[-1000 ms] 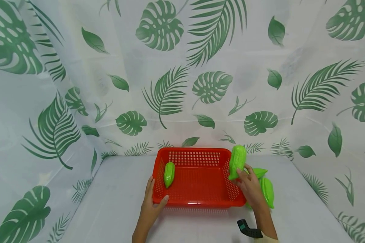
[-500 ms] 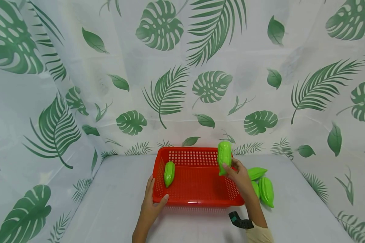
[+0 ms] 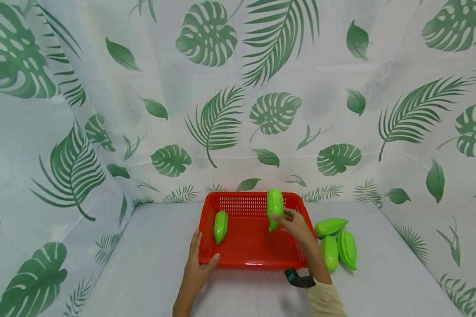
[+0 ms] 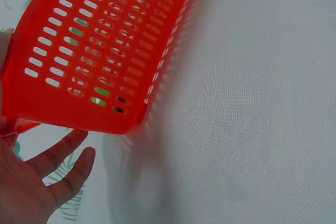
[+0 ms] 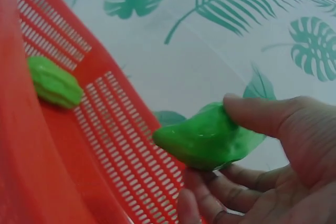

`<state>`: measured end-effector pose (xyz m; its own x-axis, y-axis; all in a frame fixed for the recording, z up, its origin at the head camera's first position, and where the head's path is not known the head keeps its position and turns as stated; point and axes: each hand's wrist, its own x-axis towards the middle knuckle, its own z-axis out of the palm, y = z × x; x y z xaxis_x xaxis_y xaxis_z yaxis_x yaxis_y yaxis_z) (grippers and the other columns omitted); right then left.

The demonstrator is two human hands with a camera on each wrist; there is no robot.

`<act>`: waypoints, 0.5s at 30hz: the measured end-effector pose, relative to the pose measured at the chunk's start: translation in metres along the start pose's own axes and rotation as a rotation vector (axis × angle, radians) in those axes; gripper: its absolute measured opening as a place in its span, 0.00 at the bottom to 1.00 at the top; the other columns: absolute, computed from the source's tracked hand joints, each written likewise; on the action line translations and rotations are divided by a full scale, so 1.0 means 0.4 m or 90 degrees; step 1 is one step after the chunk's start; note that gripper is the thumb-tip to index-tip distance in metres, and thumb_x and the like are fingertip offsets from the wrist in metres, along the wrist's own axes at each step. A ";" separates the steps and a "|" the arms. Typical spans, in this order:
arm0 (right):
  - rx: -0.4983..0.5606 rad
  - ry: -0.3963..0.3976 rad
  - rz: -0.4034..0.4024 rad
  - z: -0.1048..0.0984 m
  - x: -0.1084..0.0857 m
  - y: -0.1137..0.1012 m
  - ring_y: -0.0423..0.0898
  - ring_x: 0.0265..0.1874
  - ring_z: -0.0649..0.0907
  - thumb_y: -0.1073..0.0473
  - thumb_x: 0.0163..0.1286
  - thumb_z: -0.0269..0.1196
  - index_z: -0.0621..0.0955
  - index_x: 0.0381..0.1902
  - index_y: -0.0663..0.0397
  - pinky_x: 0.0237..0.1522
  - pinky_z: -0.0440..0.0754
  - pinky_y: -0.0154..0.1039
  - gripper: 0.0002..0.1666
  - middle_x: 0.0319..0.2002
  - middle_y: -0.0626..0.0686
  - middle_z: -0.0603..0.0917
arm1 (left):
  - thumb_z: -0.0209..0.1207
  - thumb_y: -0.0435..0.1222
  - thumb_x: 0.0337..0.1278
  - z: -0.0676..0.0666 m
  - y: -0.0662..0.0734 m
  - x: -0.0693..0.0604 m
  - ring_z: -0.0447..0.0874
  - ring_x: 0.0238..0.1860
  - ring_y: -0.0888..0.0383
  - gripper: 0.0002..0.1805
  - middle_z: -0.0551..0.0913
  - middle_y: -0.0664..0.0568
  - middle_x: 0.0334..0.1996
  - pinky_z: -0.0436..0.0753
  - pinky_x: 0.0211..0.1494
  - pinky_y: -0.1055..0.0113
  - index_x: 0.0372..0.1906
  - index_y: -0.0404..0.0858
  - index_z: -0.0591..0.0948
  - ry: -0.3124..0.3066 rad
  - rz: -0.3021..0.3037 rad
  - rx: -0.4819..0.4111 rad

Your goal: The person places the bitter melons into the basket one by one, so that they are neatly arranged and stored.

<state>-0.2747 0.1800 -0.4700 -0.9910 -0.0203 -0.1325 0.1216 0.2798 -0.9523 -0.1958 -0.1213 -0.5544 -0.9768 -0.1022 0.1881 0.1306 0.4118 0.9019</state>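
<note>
My right hand (image 3: pixel 295 224) pinches a glossy green ridged pod (image 3: pixel 275 204) between thumb and fingers. In the head view it is upright, pointed end down, over the right-centre of the red plastic basket (image 3: pixel 254 265). The right wrist view shows the thumb above the held pod (image 5: pixel 207 137) and fingers beneath. My left hand (image 3: pixel 198 268) holds the basket's near left corner, thumb on the front rim and fingers along the left side. Two of its fingers (image 4: pixel 68 184) extend beside the perforated wall (image 4: pixel 94 40). A similar pod (image 3: pixel 221 227) lies inside the basket at the left.
Right of the basket, three more green pods lie on the white tabletop (image 3: pixel 150 264): one at the back (image 3: pixel 331 227), one in front (image 3: pixel 330 253) and one farther right (image 3: pixel 347 249). A leaf-patterned sheet (image 3: pixel 230 180) hangs behind and at both sides.
My right hand has carried the pod leftward from the basket's right rim to above its interior. The pods on the right are now uncovered. My left hand and the basket stay put.
</note>
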 end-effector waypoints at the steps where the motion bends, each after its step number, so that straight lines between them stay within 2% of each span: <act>1: -0.007 -0.005 0.006 0.003 0.004 0.000 0.60 0.59 0.77 0.43 0.68 0.63 0.62 0.70 0.68 0.55 0.82 0.49 0.45 0.65 0.69 0.71 | 0.63 0.57 0.55 0.001 0.000 0.000 0.46 0.79 0.48 0.50 0.47 0.60 0.79 0.62 0.71 0.43 0.78 0.49 0.53 0.000 -0.003 0.002; 8: -0.038 -0.031 0.030 0.034 0.033 -0.010 0.55 0.50 0.83 0.45 0.68 0.63 0.69 0.64 0.71 0.54 0.83 0.52 0.40 0.57 0.67 0.79 | 0.63 0.56 0.56 0.007 -0.003 0.001 0.47 0.78 0.45 0.49 0.47 0.55 0.79 0.62 0.71 0.42 0.77 0.47 0.53 0.006 0.008 0.009; 15: -0.046 -0.072 0.052 0.091 0.068 -0.022 0.53 0.43 0.83 0.49 0.67 0.65 0.75 0.58 0.71 0.48 0.85 0.51 0.33 0.47 0.62 0.83 | 0.64 0.57 0.55 0.008 -0.008 0.002 0.45 0.79 0.49 0.50 0.46 0.58 0.79 0.61 0.71 0.44 0.77 0.48 0.53 0.004 0.001 0.001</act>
<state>-0.3006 0.1419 -0.4751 -0.9648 -0.1015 -0.2427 0.1930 0.3535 -0.9153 -0.1976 -0.1198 -0.5586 -0.9757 -0.1070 0.1912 0.1314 0.4128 0.9013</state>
